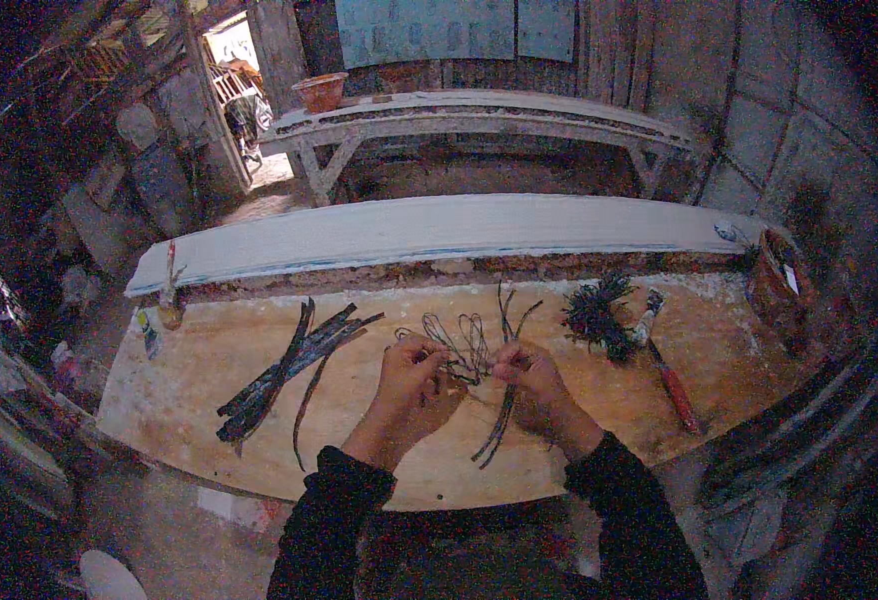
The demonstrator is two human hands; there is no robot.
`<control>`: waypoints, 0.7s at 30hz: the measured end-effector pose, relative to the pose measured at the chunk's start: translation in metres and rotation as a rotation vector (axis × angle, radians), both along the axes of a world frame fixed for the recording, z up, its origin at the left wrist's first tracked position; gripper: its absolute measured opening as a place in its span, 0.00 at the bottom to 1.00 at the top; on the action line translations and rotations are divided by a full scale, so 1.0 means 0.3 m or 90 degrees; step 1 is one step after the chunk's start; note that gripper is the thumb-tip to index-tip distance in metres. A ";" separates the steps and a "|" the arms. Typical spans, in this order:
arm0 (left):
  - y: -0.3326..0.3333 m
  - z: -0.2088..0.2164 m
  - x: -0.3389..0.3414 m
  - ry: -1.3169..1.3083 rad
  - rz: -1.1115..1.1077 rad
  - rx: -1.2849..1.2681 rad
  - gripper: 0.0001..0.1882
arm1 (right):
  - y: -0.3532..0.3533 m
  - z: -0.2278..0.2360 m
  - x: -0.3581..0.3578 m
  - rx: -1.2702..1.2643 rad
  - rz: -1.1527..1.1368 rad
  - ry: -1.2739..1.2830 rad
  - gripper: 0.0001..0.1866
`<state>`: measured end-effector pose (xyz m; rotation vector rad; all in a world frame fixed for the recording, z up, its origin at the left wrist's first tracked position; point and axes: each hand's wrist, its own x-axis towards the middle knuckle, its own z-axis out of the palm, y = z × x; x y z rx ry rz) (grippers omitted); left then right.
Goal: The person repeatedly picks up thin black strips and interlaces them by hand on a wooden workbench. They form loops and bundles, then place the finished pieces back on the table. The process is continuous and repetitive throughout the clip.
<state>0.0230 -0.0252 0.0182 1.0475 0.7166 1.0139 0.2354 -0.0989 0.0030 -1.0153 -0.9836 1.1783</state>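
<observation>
Between my hands is a bunch of thin dark strands bent into several long loops (471,338), fanned out toward the far side. My left hand (411,385) is closed in a pinch at the near left end of the loops. Opposite it, my right hand (533,382) pinches the right side of the same bunch, its fingertips almost meeting those of the left. A few loose dark strips (500,432) lie on the board under and beside my right hand. Left of my hands rests a crossed pile of dark flat strips (289,365), one strip curving off alone.
A tangled dark bundle (597,316) lies to the right, beside a red-handled tool (673,385) with a pale head. A brown container (777,280) stands at the right edge, and a small pot with a stick (170,308) at the far left. A long bench (479,113) holds a clay pot (320,94).
</observation>
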 end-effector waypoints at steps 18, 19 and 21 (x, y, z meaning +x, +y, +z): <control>-0.246 0.065 0.093 0.027 -0.285 0.064 0.10 | 0.035 0.101 -0.017 0.014 -0.182 -0.246 0.06; -0.216 0.039 0.080 0.047 -0.287 0.088 0.10 | 0.034 0.107 -0.016 0.007 -0.174 -0.248 0.06; -0.179 0.032 0.066 0.050 -0.284 0.086 0.08 | 0.073 0.035 0.006 0.102 -0.273 -0.410 0.06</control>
